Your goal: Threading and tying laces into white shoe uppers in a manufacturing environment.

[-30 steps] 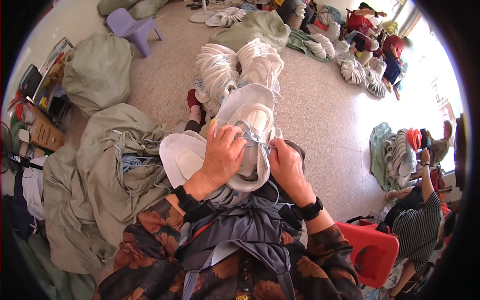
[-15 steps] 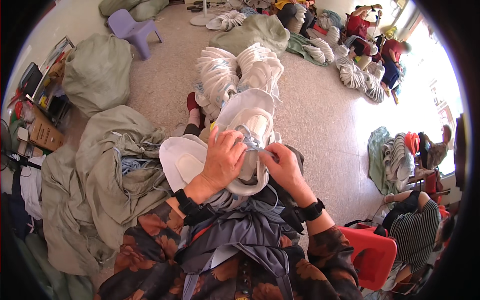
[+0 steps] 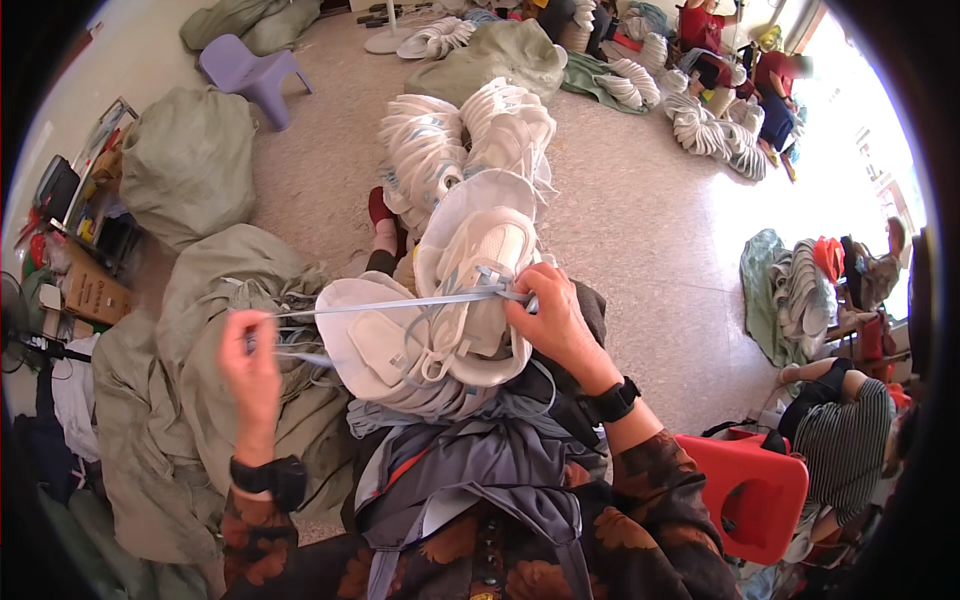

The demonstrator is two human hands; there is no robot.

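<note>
A white shoe upper (image 3: 475, 265) with pale blue trim rests in front of me, over other uppers on my lap. A light blue shoelace (image 3: 400, 303) runs taut leftward from its eyelets. Off to the left, my left hand (image 3: 250, 375), smeared by motion, is closed on the lace's far part. Close against the upper's right side, my right hand (image 3: 555, 318) pinches the lace with thumb and forefinger. Another white upper (image 3: 365, 335) lies beside it at the left. Beyond stand two nested stacks of white uppers (image 3: 425, 135).
Grey-green cloth sacks (image 3: 190, 165) fill the left side, near a purple chair (image 3: 255, 75). At the right are a red stool (image 3: 745, 490) and a person in a striped top (image 3: 845, 445). Other people (image 3: 775, 90) sit among stacked uppers at the far right.
My left hand has moved from the upper far to the left, drawing the shoelace out taut. My right hand stays by the upper, holding the lace.
</note>
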